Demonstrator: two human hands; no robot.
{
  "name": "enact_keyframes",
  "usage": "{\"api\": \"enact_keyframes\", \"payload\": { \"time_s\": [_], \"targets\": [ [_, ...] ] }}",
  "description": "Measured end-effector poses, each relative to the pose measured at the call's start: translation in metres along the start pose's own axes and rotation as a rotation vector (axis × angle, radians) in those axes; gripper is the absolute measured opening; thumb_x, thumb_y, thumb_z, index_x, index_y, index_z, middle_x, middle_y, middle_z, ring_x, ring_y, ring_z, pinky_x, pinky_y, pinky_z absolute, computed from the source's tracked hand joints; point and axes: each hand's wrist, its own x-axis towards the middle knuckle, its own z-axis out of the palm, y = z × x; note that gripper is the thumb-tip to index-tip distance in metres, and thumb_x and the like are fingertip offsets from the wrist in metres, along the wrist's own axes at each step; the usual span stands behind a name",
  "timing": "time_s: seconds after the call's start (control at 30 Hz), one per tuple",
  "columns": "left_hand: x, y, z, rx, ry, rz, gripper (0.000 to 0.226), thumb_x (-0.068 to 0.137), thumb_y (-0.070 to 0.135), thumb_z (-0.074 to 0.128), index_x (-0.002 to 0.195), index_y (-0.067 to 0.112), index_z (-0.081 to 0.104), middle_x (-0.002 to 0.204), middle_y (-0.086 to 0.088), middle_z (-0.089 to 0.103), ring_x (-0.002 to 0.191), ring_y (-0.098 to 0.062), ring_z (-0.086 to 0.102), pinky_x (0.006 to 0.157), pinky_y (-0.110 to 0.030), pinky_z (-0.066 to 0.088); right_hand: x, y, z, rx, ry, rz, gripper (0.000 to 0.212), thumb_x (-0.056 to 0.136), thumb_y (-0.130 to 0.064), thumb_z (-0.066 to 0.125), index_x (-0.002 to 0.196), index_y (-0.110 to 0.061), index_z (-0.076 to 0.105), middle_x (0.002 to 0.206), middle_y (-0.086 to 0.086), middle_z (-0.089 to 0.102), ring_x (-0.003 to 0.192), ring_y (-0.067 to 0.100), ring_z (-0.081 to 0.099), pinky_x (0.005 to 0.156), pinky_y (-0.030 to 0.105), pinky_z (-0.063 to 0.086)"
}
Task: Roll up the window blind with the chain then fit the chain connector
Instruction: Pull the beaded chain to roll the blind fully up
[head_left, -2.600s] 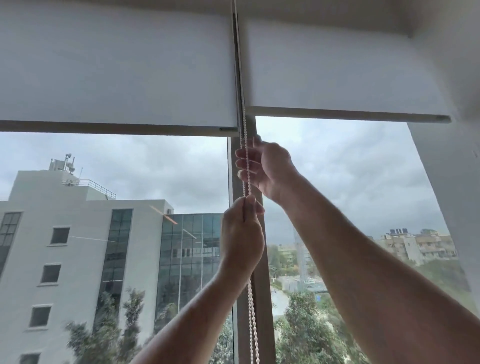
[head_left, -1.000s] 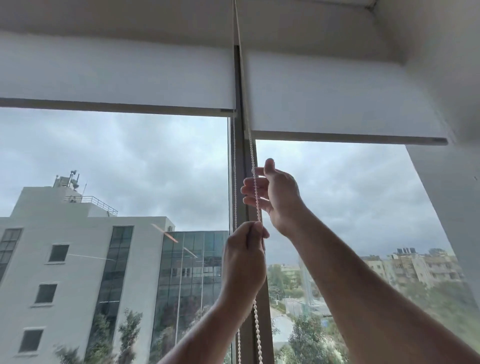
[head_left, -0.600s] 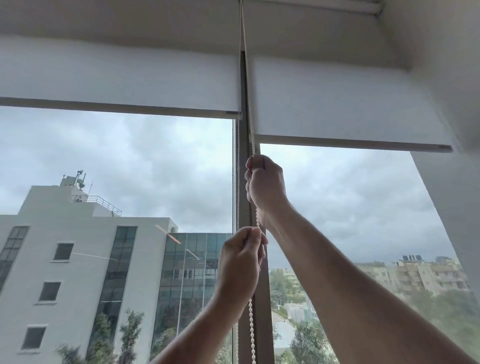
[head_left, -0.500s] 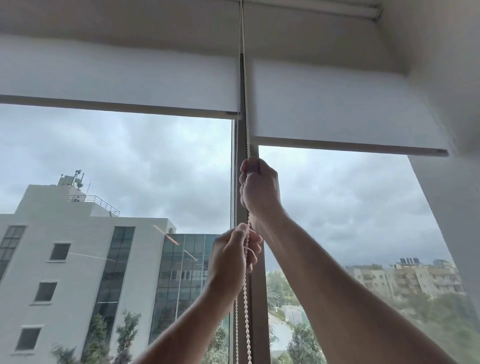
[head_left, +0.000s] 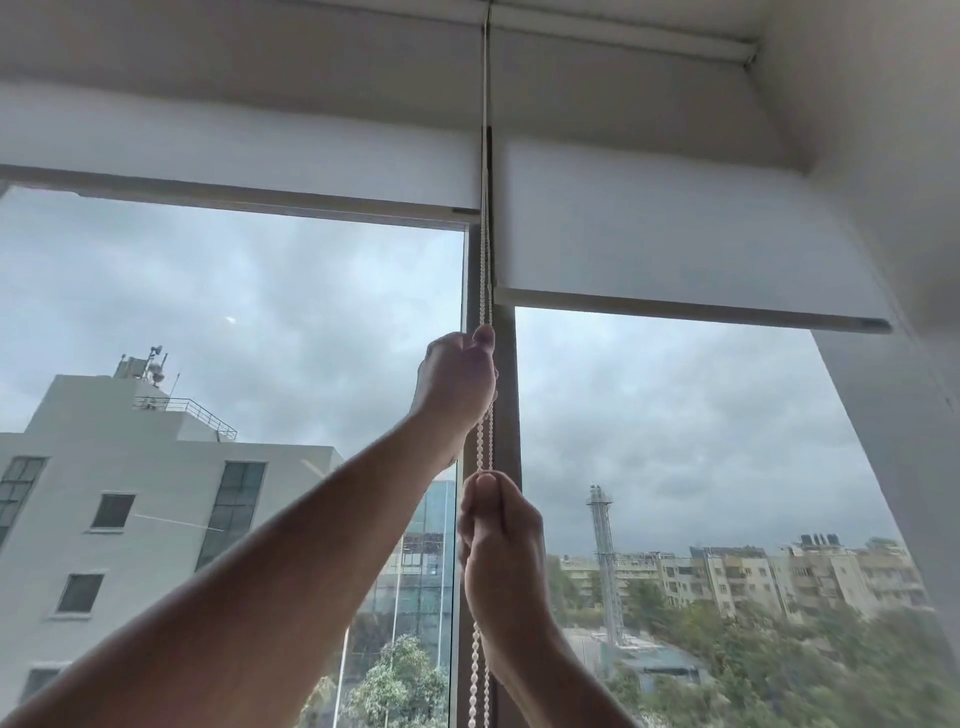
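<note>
Rolling up nearly done, connector not yet fitted.
Right blind (head_left: 675, 244) hangs lower than left blind (head_left: 249, 166), both high. Chain (head_left: 485, 270) runs between them; left hand (head_left: 457, 379) fisted on it above, right hand (head_left: 501, 551) below. No connector visible.

Chain (head_left: 485, 270): white bead chain, two strands hanging close together, vertical, in the gap between the two blinds and in front of the mullion; runs from the top recess down past the bottom edge of view; strands taut above, lower part (head_left: 475, 670) hangs straight. Right blind (head_left: 675, 234): white roller fabric, partly raised, bottom bar slightly tilted, lower than the left one. Left blind (head_left: 260, 156): white, raised higher, bar near the frame top.
</note>
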Motion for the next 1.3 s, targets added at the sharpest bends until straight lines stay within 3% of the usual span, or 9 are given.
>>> {"api": "enact_keyframes", "payload": {
  "time_s": [0.1,0.2,0.33,0.43,0.63,0.77,0.9,1.07,1.3],
  "targets": [
    [-0.001,-0.006,0.007,-0.080,0.026,-0.048,0.028,0.100,0.022,0.043,0.083,0.014,0.063,0.060,0.003,0.044,0.046,-0.014,0.038,0.047,-0.024,0.035,-0.006,0.003,-0.005,0.017,-0.040,0.019,0.043,0.106,-0.015,0.040,0.064,-0.017,0.047,0.054,-0.006,0.038,0.050,0.010,0.030,0.046,0.024,0.024],
    [-0.007,-0.009,0.011,-0.009,0.105,0.044,0.031,0.096,0.016,0.037,0.076,0.018,0.060,0.062,0.006,0.047,0.053,-0.016,0.042,0.057,-0.030,0.037,-0.003,0.000,-0.011,0.063,-0.091,0.068,0.044,0.106,-0.016,0.041,0.064,-0.021,0.052,0.053,-0.002,0.039,0.043,0.010,0.029,0.041,0.020,0.024],
    [-0.013,0.000,0.010,0.036,0.164,0.119,0.031,0.099,0.018,0.039,0.079,0.013,0.062,0.068,0.006,0.054,0.063,-0.016,0.048,0.056,-0.029,0.036,0.011,-0.003,-0.024,0.109,-0.139,0.148,0.042,0.105,-0.034,0.040,0.082,-0.009,0.063,0.051,0.005,0.052,0.039,0.017,0.043,0.039,0.021,0.032],
    [-0.018,0.004,0.012,0.055,0.190,0.151,0.032,0.099,0.018,0.041,0.081,0.007,0.064,0.065,0.005,0.054,0.060,-0.012,0.048,0.057,-0.031,0.037,0.032,-0.011,-0.029,0.100,-0.080,0.225,0.051,0.100,-0.050,0.037,0.091,-0.011,0.068,0.068,0.010,0.068,0.054,0.019,0.060,0.051,0.030,0.047],
    [-0.050,-0.023,0.026,0.023,0.169,0.172,0.034,0.098,0.021,0.044,0.073,0.014,0.065,0.065,0.000,0.068,0.062,-0.020,0.065,0.057,-0.035,0.051,0.088,-0.052,-0.034,0.375,-0.067,0.329,0.053,0.101,-0.053,0.039,0.107,-0.012,0.070,0.094,0.009,0.077,0.087,0.024,0.070,0.087,0.040,0.053],
    [-0.065,-0.049,0.022,0.088,0.212,0.231,0.034,0.095,0.012,0.047,0.064,0.016,0.060,0.048,0.012,0.052,0.048,-0.004,0.043,0.044,-0.018,0.030,0.116,-0.081,-0.022,0.300,-0.087,0.308,0.040,0.104,-0.043,0.043,0.106,-0.008,0.062,0.078,0.006,0.067,0.058,0.017,0.061,0.059,0.033,0.051],
    [-0.078,-0.057,0.019,0.084,0.197,0.236,0.037,0.098,0.016,0.046,0.062,0.018,0.054,0.043,0.013,0.046,0.044,-0.005,0.036,0.043,-0.020,0.029,0.125,-0.084,0.003,0.249,-0.072,0.311,0.033,0.107,-0.030,0.036,0.112,-0.005,0.058,0.060,-0.002,0.041,0.035,0.006,0.029,0.034,0.019,0.023],
    [-0.081,-0.067,0.012,0.083,0.117,0.308,0.036,0.100,0.015,0.046,0.067,0.008,0.058,0.047,0.007,0.039,0.045,-0.006,0.032,0.044,-0.019,0.026,0.119,-0.079,0.011,0.123,-0.024,0.219,0.038,0.086,0.003,0.024,0.074,-0.019,0.052,0.051,-0.004,0.029,0.037,0.011,0.019,0.040,0.018,0.014],
    [-0.057,-0.070,-0.012,0.067,-0.089,0.240,0.057,0.097,0.045,0.039,0.060,0.010,0.066,0.043,0.002,0.045,0.042,-0.016,0.039,0.053,-0.031,0.036,0.113,-0.067,0.003,-0.052,0.028,0.031,0.029,0.075,-0.010,0.035,0.061,-0.026,0.056,0.054,-0.003,0.039,0.043,0.017,0.030,0.044,0.025,0.023]
  ]
}}
